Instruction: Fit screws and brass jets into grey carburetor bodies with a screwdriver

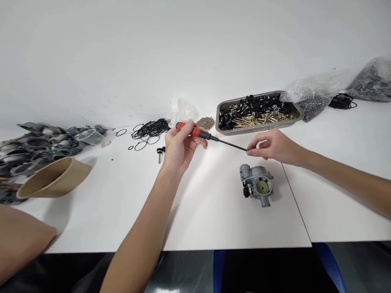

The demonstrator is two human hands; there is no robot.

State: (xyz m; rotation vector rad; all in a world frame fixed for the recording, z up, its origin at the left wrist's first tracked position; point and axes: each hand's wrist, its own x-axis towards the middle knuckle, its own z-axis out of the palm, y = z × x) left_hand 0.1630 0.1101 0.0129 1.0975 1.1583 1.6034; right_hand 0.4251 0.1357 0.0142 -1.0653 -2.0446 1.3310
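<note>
My left hand (182, 145) is closed round the red and black handle of a screwdriver (195, 131), its shaft pointing right. At the shaft's tip, the thumb and fingers of my right hand (270, 146) are pinched together; whatever small piece sits between them is too small to make out. Below my right hand a grey metal carburetor (258, 185) rests on the white table, its round bore with a brass-coloured plate facing me. Neither hand touches it. Small black-headed screws (159, 154) lie just left of my left hand.
Behind stands a metal tray (220, 129) of black-capped and brass parts. A pile of brass bits (205, 123), black rubber rings (149, 131) and a bag of small parts (314, 103) lie nearby. At left are heaped metal castings (36, 142), a tan container (65, 179) and another person's arm (21, 240).
</note>
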